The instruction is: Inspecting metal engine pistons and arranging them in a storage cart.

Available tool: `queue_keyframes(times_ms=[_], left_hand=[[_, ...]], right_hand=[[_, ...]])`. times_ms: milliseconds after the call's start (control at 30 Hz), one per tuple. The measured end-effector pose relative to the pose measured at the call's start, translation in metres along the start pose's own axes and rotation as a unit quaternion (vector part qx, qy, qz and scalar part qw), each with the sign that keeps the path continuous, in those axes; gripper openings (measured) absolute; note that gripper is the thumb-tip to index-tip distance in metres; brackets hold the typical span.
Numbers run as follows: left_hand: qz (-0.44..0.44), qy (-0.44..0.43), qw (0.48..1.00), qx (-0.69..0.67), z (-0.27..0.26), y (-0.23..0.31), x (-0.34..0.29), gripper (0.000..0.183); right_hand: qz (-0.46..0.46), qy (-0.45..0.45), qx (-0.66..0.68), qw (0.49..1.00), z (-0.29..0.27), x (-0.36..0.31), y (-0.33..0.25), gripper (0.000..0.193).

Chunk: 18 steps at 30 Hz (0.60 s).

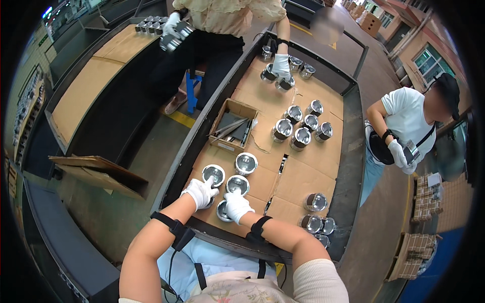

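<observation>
My gloved left hand [201, 193] is closed on the near rim of a shiny metal piston [213, 173], with its fingers partly hidden. Beneath that hand shows a bit of another piston, mostly covered. My gloved right hand [238, 206] has its fingers on a second piston [238, 184], just right of the first. Against the left side of this hand stands a further piston [223, 211], partly hidden by it. Beyond both hands, one more piston [246, 164] sits upright on the cardboard [298, 174]. Dark bands mark the sides of several pistons.
An open box [234, 124] with flat dark pieces and tools lies beyond my hands. More pistons [301, 138] stand mid-table and others [316, 202] at right. A raised dark rim [348, 166] borders the table. Two co-workers [222, 20] [409, 118] handle pistons nearby.
</observation>
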<state>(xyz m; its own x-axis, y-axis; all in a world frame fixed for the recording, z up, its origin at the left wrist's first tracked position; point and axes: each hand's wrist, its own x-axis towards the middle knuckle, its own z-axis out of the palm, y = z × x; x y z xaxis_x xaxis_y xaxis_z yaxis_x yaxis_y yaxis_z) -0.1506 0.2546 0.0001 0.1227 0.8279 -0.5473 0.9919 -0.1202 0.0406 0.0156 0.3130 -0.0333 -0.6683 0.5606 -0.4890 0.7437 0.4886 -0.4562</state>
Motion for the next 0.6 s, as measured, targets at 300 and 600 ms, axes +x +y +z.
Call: queue_keyframes(times_ms=[300,600], left_hand=[[-0.275,-0.043,0.865,-0.418,0.017,-0.006,0.06,0.047],[-0.157,0.03,0.885,-0.437,0.048,-0.005,0.044,0.035]], right_hand=[[0.023,-0.014,-0.036,0.999,-0.004,0.012,0.004,0.018],[0.126,-0.045,0.128,0.983,0.0,0.009,-0.004,0.038]])
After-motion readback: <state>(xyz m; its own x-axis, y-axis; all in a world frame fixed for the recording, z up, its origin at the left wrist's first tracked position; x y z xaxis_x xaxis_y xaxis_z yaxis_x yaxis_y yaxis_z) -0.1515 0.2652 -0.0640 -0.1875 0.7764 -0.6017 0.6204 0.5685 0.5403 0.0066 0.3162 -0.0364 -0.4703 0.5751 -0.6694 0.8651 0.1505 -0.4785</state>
